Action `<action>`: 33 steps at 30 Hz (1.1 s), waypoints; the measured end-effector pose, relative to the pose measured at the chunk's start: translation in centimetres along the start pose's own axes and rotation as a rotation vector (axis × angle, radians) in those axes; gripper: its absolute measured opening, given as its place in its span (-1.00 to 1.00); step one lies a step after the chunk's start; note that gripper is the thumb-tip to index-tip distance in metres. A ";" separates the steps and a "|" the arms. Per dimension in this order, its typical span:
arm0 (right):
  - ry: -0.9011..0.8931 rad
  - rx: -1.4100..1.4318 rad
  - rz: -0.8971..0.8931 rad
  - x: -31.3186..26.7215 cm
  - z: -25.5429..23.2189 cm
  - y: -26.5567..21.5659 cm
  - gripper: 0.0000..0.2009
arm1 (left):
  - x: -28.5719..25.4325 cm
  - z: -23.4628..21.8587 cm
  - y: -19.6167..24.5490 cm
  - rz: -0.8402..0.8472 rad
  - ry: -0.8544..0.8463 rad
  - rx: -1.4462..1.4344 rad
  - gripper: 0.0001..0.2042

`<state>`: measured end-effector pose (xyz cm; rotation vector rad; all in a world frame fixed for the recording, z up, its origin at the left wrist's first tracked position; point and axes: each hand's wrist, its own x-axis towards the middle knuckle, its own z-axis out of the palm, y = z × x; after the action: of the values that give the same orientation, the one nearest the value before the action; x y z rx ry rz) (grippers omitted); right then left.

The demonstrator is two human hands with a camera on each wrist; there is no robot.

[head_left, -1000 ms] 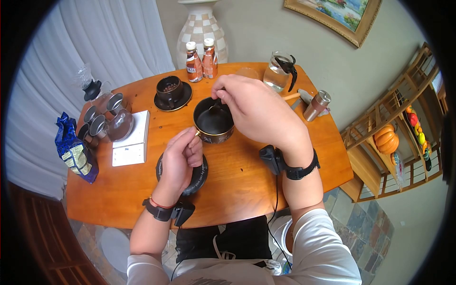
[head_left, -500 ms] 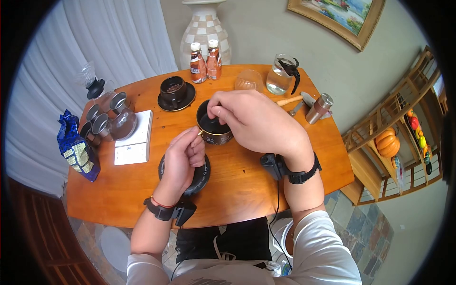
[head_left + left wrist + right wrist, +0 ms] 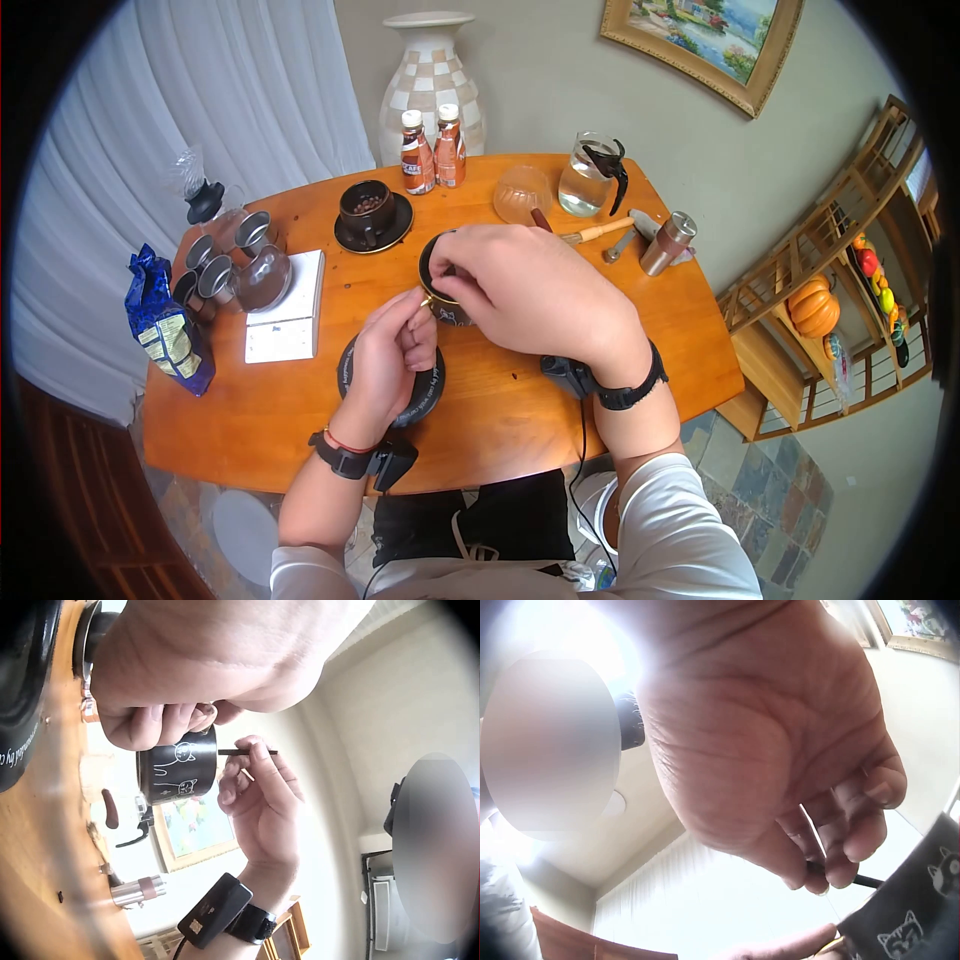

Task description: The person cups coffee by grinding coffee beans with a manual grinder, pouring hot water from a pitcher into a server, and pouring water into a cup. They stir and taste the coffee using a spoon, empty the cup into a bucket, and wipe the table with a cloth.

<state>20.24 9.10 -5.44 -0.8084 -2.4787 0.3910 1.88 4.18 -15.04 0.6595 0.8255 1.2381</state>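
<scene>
A black mug with white cat drawings (image 3: pixel 180 769) is held up off the table. My left hand (image 3: pixel 385 345) grips its gold handle (image 3: pixel 427 299) between thumb and fingers. Over the mug's mouth, my right hand (image 3: pixel 540 290) pinches a thin dark stick, seemingly a spoon handle (image 3: pixel 244 752), that reaches down into the mug. Its lower end is hidden inside. Beneath my left hand lies a black saucer with white lettering (image 3: pixel 430 388), partly covered by the wrist.
A second black cup (image 3: pixel 366 212) with beans stands on a saucer. Left are a scale (image 3: pixel 285 335), metal cups (image 3: pixel 215 278) and a blue bag (image 3: pixel 172 325). Behind stand two bottles (image 3: pixel 418 160) and a water jug (image 3: pixel 583 185); right, a brush (image 3: pixel 605 229) and a grinder (image 3: pixel 668 245).
My right hand has dropped closer over the mug and now covers most of its mouth. The left hand keeps its hold on the handle. The head view has tilted up slightly.
</scene>
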 end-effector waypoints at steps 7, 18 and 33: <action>-0.115 -0.013 0.006 0.1 1.3 -0.2 -0.86 | -0.1 0.2 0.3 -0.017 0.033 -0.053 -0.77; -0.095 -0.018 -0.058 -1.1 -0.3 -2.9 -0.75 | -0.2 0.7 0.2 0.018 0.059 -0.102 -0.75; -0.675 0.895 -0.887 -5.6 -3.4 -6.5 -0.71 | 0.3 -0.7 -0.1 0.003 -0.023 -0.062 -0.68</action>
<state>22.97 0.97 -2.08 0.8724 -2.4618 1.4070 1.40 4.46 -15.56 0.6241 0.7643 1.2516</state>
